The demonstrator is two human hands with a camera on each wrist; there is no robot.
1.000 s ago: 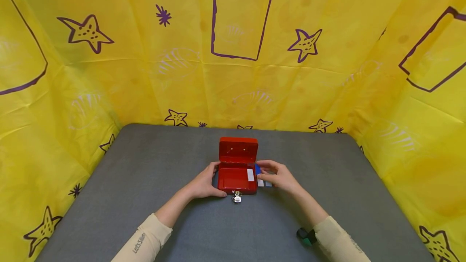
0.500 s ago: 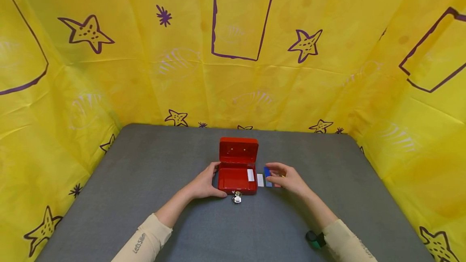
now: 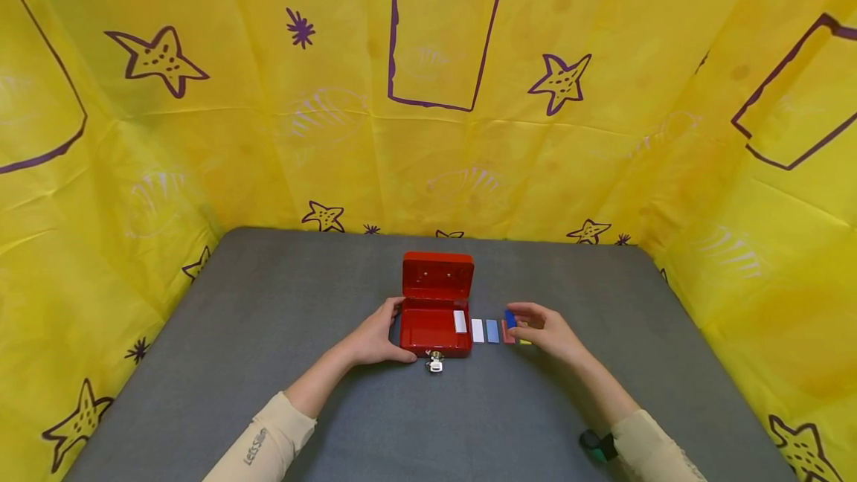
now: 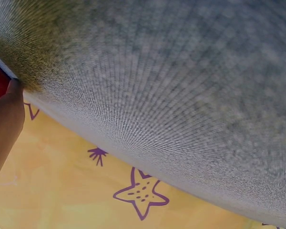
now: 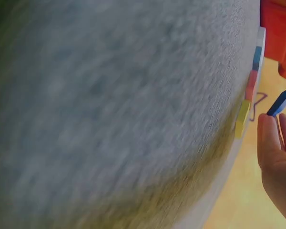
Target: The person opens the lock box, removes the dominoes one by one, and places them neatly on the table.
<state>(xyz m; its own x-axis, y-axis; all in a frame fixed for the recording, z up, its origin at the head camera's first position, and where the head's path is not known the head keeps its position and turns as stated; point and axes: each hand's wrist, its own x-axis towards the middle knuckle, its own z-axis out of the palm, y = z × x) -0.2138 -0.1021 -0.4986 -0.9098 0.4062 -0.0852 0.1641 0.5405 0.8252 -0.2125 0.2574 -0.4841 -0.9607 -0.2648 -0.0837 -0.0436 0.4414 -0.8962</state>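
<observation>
A small red cash box stands on the grey table with its lid raised. One white domino-like block lies inside at the right. My left hand grips the box's left side, thumb at the front corner and fingers towards the back. Between thumb and fingers, my right hand pinches a dark blue block, held above the table. Below and left of that hand runs a row of blocks: white, light blue, pink-red and yellow, the last partly hidden in the head view.
Keys hang from the lock at the box's front. A yellow cloth with purple drawings encloses the table's back and sides. The grey tabletop extends around the box. A dark band sits at the right wrist.
My right hand has moved right, away from the box, carrying the dark blue block. More of the block row is uncovered. The left hand stays on the box.
</observation>
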